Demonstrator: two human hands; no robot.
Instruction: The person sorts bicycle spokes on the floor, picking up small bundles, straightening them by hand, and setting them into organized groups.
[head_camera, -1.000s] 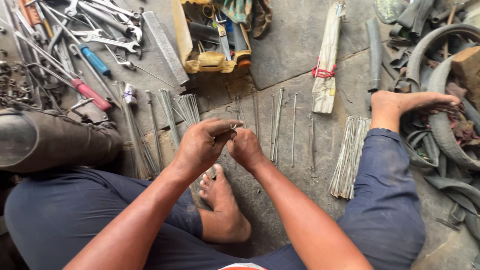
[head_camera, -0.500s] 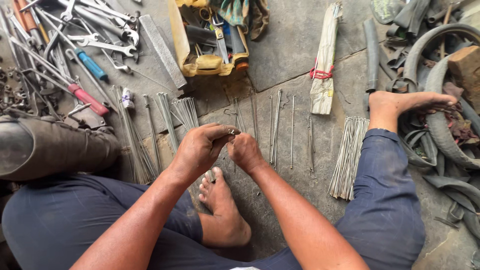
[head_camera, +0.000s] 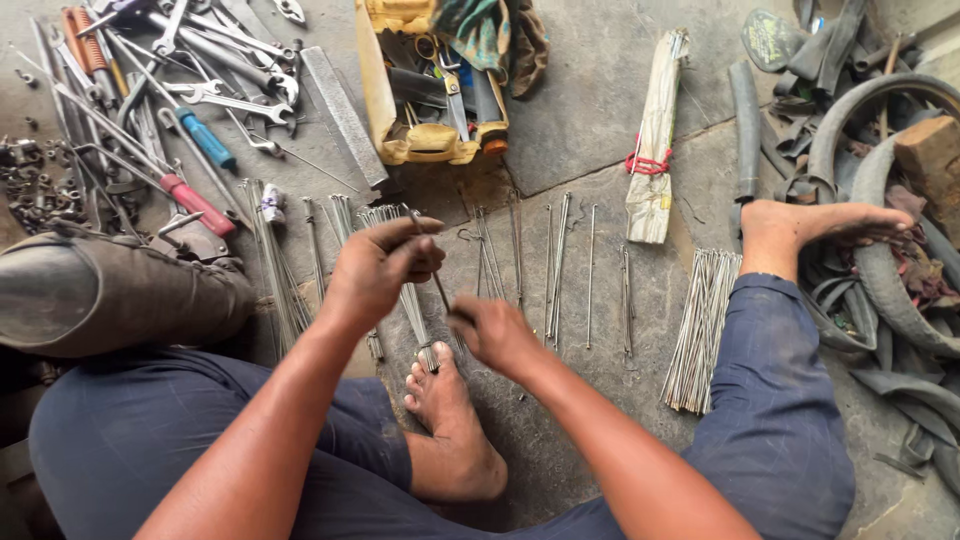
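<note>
I sit on a concrete floor with my legs spread, one bare foot (head_camera: 445, 430) tucked in front of me. My left hand (head_camera: 378, 268) pinches the top of a thin metal spoke (head_camera: 438, 287) that slants down to my right hand (head_camera: 492, 330), which grips its lower end. Loose spokes (head_camera: 555, 262) lie in small groups on the floor just beyond my hands. A larger bundle of spokes (head_camera: 700, 330) rests beside my right leg. A paper-wrapped bundle (head_camera: 655, 140) tied with red cord lies farther back.
Wrenches, screwdrivers (head_camera: 205, 140) and a flat file (head_camera: 343, 115) are spread at the upper left. A yellow tool tray (head_camera: 425, 90) stands at top centre. Old tyres and rubber tubes (head_camera: 880, 200) pile up on the right. A dark cylinder (head_camera: 110, 290) lies at left.
My hands, close together a second ago, have drawn apart: the right hand slid down and toward me along the spoke, while the left stayed up holding its top.
</note>
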